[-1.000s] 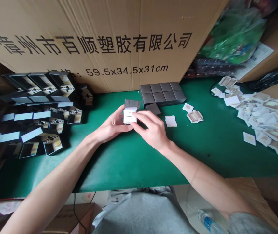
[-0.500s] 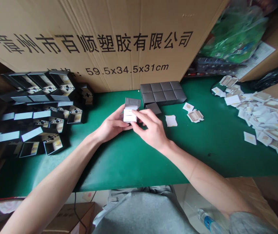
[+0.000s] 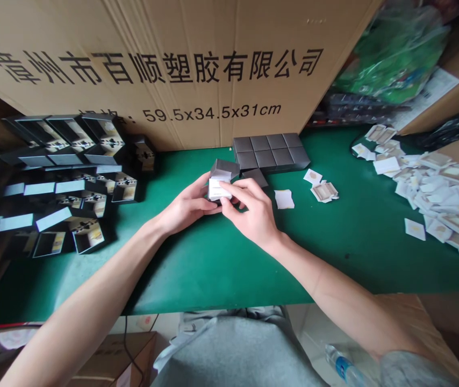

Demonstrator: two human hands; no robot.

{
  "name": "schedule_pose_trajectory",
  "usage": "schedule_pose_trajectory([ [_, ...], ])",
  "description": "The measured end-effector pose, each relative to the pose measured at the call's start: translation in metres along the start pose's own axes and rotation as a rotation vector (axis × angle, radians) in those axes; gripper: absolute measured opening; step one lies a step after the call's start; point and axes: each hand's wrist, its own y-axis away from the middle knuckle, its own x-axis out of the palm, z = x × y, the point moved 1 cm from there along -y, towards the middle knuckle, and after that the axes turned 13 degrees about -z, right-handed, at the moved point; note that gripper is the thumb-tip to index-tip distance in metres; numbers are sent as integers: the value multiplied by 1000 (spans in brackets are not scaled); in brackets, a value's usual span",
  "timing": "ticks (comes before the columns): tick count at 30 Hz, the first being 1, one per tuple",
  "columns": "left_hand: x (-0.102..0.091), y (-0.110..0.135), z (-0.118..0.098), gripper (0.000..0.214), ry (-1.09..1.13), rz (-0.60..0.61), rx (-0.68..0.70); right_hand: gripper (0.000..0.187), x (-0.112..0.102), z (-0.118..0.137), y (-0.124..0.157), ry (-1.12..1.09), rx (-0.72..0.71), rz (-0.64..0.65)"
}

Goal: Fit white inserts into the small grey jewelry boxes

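We had our L hand (image 3: pixel 185 208) curled round a small dark-grey hinged box (image 3: pixel 228 168), lid up, approx. mid-table over the green tabletop (image 3: pixel 213 274). Our R hand (image 3: pixel 255 210), fingers narrow, touched the white slotted insert (image 3: pixel 215 189) at the box's opening (couldn't tell if it pinched), w/ a block of closed grey boxes (image 3: pixel 270 152) behind & a loose white card (image 3: pixel 284 199) to the R.

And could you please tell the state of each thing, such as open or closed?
Left hand: gripping held box
Held box: open
White insert: at the box's opening, depth unclear
Right hand: touching insert
Dark boxes at left: open where visible
Grey boxes: look closed
White pieces: loose, many heaped
Carton: standing
Bottle: cap unclear
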Motion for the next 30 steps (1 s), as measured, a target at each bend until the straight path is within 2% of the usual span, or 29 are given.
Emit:
schedule_pose_trajectory([
  [7,5,1,-1,55,-73,-2,51,28,0,-1,0,18,17,5],
  [15,2,0,0,51,-41,-17,27,26,0,-1,0,9,13,14],
  [24,-2,-3,3,56,59,-3,4,27,0,-1,0,-2,-83,31],
  [30,-2,-3,3,57,65,-48,10,30,-1,-5,-2,48,-173,58],
])
